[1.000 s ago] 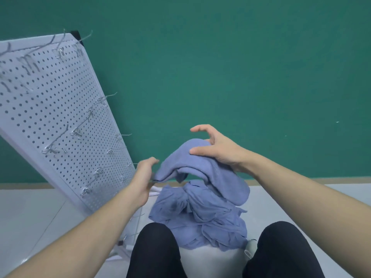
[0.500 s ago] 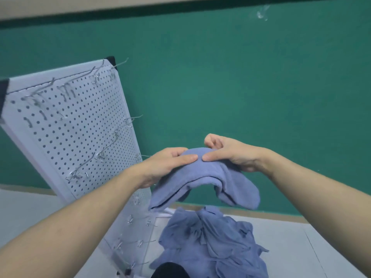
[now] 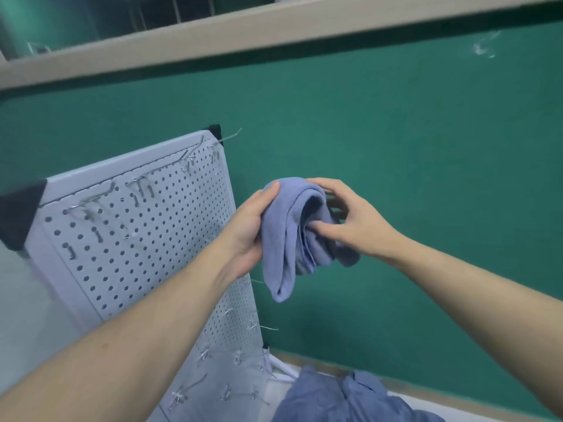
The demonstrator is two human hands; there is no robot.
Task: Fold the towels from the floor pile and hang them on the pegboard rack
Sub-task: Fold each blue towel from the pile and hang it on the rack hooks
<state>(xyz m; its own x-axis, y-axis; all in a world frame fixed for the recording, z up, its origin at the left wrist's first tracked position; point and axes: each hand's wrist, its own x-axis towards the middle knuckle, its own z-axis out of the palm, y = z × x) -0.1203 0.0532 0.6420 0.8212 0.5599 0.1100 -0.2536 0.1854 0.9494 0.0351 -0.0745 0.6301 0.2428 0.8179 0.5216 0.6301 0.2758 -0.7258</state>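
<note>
Green felt-like wall fills the background. At left leans the white perforated pegboard rack (image 3: 146, 239) with thin wire hooks. My left hand (image 3: 248, 231) grips the folded blue terry towel (image 3: 292, 236), lifted up from the floor pile (image 3: 350, 397) a moment ago; my right hand (image 3: 350, 220) pinches its layered edges. Hanging comes next, I judge.
</note>
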